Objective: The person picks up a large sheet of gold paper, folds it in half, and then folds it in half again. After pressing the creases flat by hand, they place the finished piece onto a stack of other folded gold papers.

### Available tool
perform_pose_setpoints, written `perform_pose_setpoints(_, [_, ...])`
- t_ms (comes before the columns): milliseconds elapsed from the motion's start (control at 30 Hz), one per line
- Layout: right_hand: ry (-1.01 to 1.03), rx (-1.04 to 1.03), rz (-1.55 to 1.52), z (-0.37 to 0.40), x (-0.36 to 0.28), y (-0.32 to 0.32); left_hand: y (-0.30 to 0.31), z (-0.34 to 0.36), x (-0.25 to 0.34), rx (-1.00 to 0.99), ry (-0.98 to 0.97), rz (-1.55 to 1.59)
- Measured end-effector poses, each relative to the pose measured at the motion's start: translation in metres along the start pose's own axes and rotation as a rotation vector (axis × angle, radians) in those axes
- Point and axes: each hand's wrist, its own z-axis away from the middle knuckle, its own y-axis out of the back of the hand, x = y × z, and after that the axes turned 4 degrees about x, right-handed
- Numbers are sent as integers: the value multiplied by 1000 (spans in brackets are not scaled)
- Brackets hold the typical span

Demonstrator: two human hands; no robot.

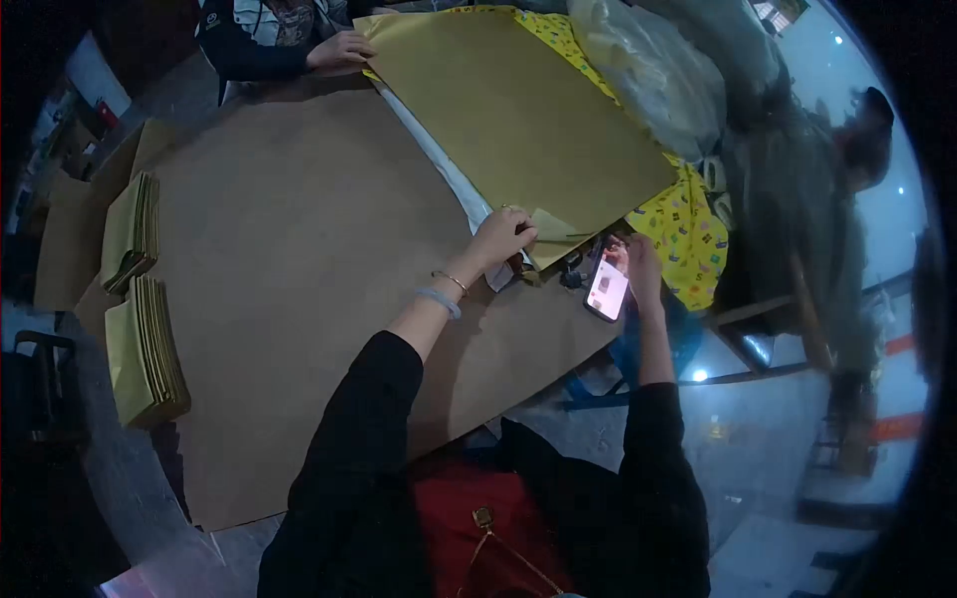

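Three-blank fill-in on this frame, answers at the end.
1. The right hand holds a ____ with its screen lit.
2. The left hand, bracelets on its ____, rests on the folded corner of the paper sheet.
3. ____ stacks of folded paper lie on the table, to the person's left.
Answers: phone, wrist, two.

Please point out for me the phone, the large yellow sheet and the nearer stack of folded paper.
phone [607,289], head view, middle of its lit screen.
large yellow sheet [518,110], head view, bare middle area.
nearer paper stack [145,349], head view, top face.
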Motion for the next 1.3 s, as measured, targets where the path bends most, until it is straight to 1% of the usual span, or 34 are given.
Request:
perform_pose_setpoints(67, [197,-58,118,1,14,-4,-5,-1,-8,17,-17,20])
perform_pose_setpoints(100, [214,-59,202,-1,17,-8,-3,-1,-6,35,-31,37])
perform_pose_setpoints(167, [225,-75,205,-5,23,-14,-2,-1,-3,9,-1,49])
perform_pose_setpoints(233, [229,-90,209,-4,15,-12,-3,0,2,-26,30,61])
perform_pose_setpoints(300, [133,-88,195,-2,4,-8,-7,3,9,111,-60,140])
perform_pose_setpoints(333, [130,-87,196,3,-3,-5,-7,2,14,108,-61,140])
perform_pose_setpoints(400, [253,-6,-28,15,-14,2,-4,0,21,191,-22,127])
perform_pose_setpoints(433, [199,-75,-186,17,-17,1,-3,-1,24,186,-20,127])
perform_pose_setpoints(467, [253,-112,-113,24,-18,6,-1,-4,26,211,111,246])
perform_pose_setpoints(500, [308,-149,-38,31,-44,20,0,-7,27,235,240,365])
perform_pose_setpoints(533, [492,-88,-19,38,-62,26,0,-9,24,268,298,325])
perform_pose_setpoints(600, [583,-203,31,42,-74,28,-1,-8,22,275,274,303])
perform_pose_setpoints(700, [631,-264,121,44,-80,21,-5,-6,16,320,240,305])
perform_pose_setpoints(767, [689,-312,176,41,-79,17,-10,-4,8,325,149,343])
perform_pose_setpoints(800, [653,-316,179,42,-77,19,2,1,29,295,186,250])
perform_pose_setpoints(833, [618,-319,184,44,-77,20,2,3,31,299,184,248])
perform_pose_setpoints(867, [541,-271,84,44,-77,22,0,4,34,255,201,278])
perform_pose_setpoints(900, [358,-209,-108,48,-65,12,-1,3,36,211,215,309])
perform_pose_setpoints(933, [171,-146,-297,52,-58,3,-1,4,39,217,212,307])
perform_pose_setpoints(967, [-38,-80,-324,59,-51,-6,-3,6,42,176,223,348])
perform_pose_setpoints(1033, [-519,-335,-644,55,-64,0,-10,8,46,82,248,430])
perform_pose_setpoints(1067, [-545,-404,-690,52,-57,-5,-17,7,36,148,135,330])
perform_pose_setpoints(1133, [-641,-466,-781,42,-70,2,-15,7,40,132,139,325])
perform_pose_setpoints(1167, [-614,-461,-714,41,-81,4,-13,9,43,120,148,316])
perform_pose_setpoints(1200, [-617,-460,-715,39,-75,2,-15,11,44,251,52,274])
perform_pose_setpoints(1267, [-711,-504,-894,36,-59,-4,-15,9,40,240,68,262])
perform_pose_setpoints(1300, [-779,-443,-911,36,-64,-2,-12,10,42,232,87,251])
